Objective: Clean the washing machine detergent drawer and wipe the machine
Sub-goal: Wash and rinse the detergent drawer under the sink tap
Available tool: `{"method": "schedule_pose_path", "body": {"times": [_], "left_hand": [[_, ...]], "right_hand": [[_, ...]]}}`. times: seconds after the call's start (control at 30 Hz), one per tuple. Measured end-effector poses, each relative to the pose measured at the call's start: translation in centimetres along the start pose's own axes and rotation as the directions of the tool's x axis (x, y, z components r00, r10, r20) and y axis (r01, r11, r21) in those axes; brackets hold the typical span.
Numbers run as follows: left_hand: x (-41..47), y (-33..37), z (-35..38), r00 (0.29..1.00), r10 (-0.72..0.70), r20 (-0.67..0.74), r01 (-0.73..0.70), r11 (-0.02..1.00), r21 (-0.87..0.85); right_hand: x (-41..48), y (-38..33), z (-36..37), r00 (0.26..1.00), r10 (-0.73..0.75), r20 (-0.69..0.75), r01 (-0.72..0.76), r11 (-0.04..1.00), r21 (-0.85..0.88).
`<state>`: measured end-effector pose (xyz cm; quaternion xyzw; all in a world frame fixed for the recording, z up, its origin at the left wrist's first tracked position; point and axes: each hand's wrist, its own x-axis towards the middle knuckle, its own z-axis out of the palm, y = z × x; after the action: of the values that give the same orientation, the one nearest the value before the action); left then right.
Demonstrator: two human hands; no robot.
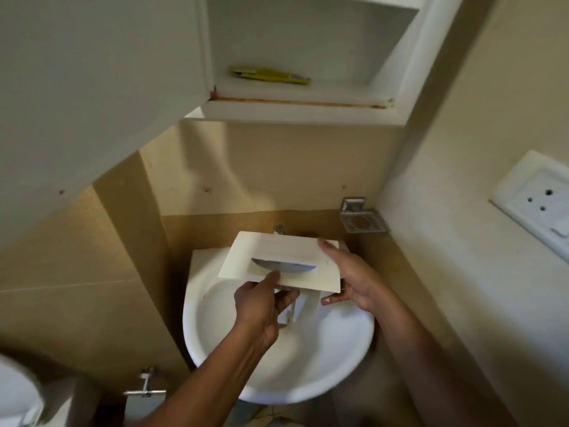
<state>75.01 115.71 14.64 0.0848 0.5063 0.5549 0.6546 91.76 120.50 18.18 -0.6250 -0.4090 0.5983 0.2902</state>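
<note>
Head view: a person stands over a white sink in a small room with beige walls.
Detergent drawer: the white detergent drawer is held in the air above the basin of the sink, with its front panel turned up to the camera; a grey handle recess shows in the middle of the panel. The body of the drawer hangs below the panel and is mostly hidden.
Left hand: the left hand grips the near edge of the panel, with the thumb on top just beside the recess and the fingers curled under.
Right hand: the right hand holds the right end of the drawer, one finger lying along the top face and the thumb below.
Tap: a metal tap is partly covered by the far edge of the drawer.
Soap holder: a metal soap holder is fixed in the wall corner, right of the tap.
Cabinet: a white cabinet above the sink stands open; a yellow-green packet lies on its shelf.
Socket plate: a white socket plate is on the right wall.
</note>
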Motion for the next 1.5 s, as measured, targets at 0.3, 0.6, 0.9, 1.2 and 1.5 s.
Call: {"method": "schedule_pose_path", "body": {"times": [0.3,0.6,0.9,1.2,1.5], "left_hand": [[-3.0,-2.5,-2.2,0.994,0.063,0.091,-0.077,0.984,0.159],[-5.6,-5.6,-6.2,0.97,0.242,0.021,-0.185,0.681,0.708],[-6.2,0.2,-2.7,0.977,0.212,-0.015,-0.202,0.949,0.241],[-8.5,1.4,-1.2,0.925,0.377,0.047,-0.336,0.754,0.565],[-15.1,3.2,0.4,0.592,0.782,0.197,-0.733,0.419,0.536]], "right_hand": [[0.0,2.0,-1.6,0.979,-0.202,0.036,0.202,0.979,-0.008],[-0.2,3.1,-7.9,0.979,-0.167,0.114,0.166,0.986,0.02],[-2.0,-0.9,-8.1,0.941,-0.253,0.224,0.261,0.965,-0.006],[-6.9,2.3,-4.8,0.92,-0.388,0.052,0.392,0.909,-0.141],[-13.9,0.5,-3.0,0.477,-0.778,-0.409,0.743,0.605,-0.285]]}}
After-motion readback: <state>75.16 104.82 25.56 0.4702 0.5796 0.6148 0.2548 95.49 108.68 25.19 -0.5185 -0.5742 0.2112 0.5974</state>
